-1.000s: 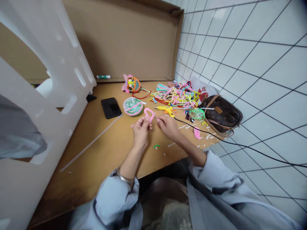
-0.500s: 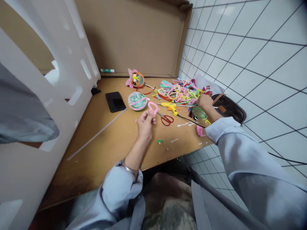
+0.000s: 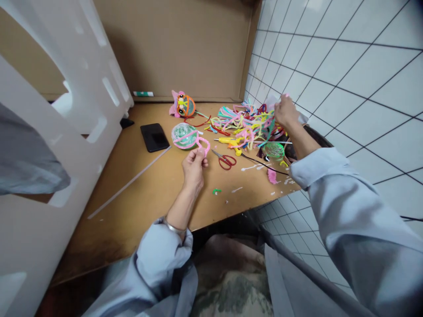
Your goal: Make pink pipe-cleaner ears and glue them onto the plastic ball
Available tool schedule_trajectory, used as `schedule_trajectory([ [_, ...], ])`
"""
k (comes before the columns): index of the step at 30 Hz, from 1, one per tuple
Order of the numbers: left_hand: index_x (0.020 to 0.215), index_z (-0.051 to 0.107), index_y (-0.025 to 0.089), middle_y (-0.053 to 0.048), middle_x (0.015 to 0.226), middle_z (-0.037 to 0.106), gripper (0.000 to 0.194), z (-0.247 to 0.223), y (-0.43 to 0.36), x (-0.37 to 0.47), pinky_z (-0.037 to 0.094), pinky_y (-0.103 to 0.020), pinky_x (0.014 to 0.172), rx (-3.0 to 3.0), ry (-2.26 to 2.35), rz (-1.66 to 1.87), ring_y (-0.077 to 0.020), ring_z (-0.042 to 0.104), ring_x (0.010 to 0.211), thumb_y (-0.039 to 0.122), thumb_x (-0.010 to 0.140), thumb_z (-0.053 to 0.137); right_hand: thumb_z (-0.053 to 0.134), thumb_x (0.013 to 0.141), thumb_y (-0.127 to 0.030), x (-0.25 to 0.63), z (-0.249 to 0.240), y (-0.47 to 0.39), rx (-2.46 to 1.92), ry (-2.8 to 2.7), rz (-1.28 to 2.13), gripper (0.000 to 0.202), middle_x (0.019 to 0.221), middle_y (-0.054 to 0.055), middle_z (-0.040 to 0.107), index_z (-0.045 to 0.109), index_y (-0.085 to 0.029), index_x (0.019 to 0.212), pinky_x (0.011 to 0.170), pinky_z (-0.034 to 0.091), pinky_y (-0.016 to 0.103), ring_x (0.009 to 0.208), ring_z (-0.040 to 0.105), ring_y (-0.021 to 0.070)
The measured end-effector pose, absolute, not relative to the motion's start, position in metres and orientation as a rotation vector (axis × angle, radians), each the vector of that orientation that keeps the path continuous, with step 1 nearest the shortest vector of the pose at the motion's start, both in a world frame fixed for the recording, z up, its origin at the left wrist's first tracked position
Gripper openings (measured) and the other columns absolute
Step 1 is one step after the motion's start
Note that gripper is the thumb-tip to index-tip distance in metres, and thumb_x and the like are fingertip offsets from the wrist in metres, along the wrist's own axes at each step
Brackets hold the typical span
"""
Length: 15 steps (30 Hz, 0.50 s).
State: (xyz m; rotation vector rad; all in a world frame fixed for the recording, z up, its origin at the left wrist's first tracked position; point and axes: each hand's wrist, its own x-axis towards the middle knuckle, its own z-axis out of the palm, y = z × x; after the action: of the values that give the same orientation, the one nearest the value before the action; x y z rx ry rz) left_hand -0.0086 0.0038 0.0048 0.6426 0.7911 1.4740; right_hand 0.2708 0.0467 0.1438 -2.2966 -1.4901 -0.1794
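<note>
While left hand [image 3: 193,171] pinches pink loop [image 3: 208,147] between closed fingers, right hand [image 3: 287,112] is curled at edge of strand pile [image 3: 236,119]; what it grips, cannot tell. Dark bag [image 3: 320,136] mostly covered, contents hidden. Round green-white shell [image 3: 183,134], shiny, pink strip across. Strands thin, bendable, many-coloured. Loop fuzzy, rounded, held above table [image 3: 145,198], between shell and red-handled scissors [image 3: 227,161].

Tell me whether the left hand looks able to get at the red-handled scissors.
Probably yes: the scissors lie on the table close beside the left hand, nothing between, though its fingers hold a pink loop.
</note>
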Motion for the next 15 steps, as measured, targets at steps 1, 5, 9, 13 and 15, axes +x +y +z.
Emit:
schedule_trajectory([
  [1,0.07,0.064,0.015,0.008,0.057,0.054,0.027,0.005,0.004,-0.008,0.037,-0.014,0.043,0.64,0.791,1.474,-0.0023,0.046,0.046,0.03,0.061,0.085,0.029,0.101,-0.026,0.27,0.144,0.046,-2.294,-1.472,-0.209,0.059,0.167,0.019,0.026,0.025,-0.011,0.157,0.116,0.025,0.067,0.149,0.028,0.0361],
  [5,0.072,0.066,0.015,0.007,0.058,0.056,0.032,0.005,0.002,-0.008,0.038,-0.014,0.042,0.637,0.771,1.469,-0.0026,0.047,0.046,0.032,0.056,0.087,0.036,0.102,-0.031,0.278,0.163,0.047,-2.19,-1.451,-0.299,0.069,0.174,0.008,-0.001,0.005,-0.019,0.163,0.122,0.02,0.062,0.154,0.017,0.0332],
  [9,0.073,0.066,0.015,0.007,0.06,0.057,0.037,0.008,-0.001,-0.009,0.038,-0.014,0.043,0.643,0.767,1.457,-0.0026,0.047,0.048,0.035,0.052,0.09,0.05,0.098,-0.034,0.298,0.183,0.062,-2.288,-1.443,-0.307,0.086,0.172,0.013,-0.012,-0.004,-0.015,0.162,0.123,0.014,0.067,0.157,0.012,0.037],
  [13,0.074,0.066,0.016,0.006,0.062,0.056,0.035,0.011,-0.003,-0.011,0.038,-0.014,0.045,0.681,0.763,1.436,-0.0028,0.048,0.049,0.036,0.056,0.089,0.082,0.076,-0.052,0.306,0.156,0.09,-2.441,-2.054,0.103,0.108,0.17,0.016,0.02,0.024,-0.015,0.161,0.13,0.016,0.05,0.157,0.018,0.0376],
  [15,0.073,0.065,0.016,0.006,0.061,0.056,0.035,0.012,-0.004,-0.012,0.038,-0.014,0.045,0.689,0.778,1.426,-0.0031,0.048,0.05,0.037,0.056,0.089,0.088,0.067,-0.054,0.301,0.129,0.104,-2.408,-2.191,0.136,0.108,0.16,0.022,0.041,0.04,-0.01,0.153,0.123,0.033,0.048,0.148,0.038,0.0386],
])
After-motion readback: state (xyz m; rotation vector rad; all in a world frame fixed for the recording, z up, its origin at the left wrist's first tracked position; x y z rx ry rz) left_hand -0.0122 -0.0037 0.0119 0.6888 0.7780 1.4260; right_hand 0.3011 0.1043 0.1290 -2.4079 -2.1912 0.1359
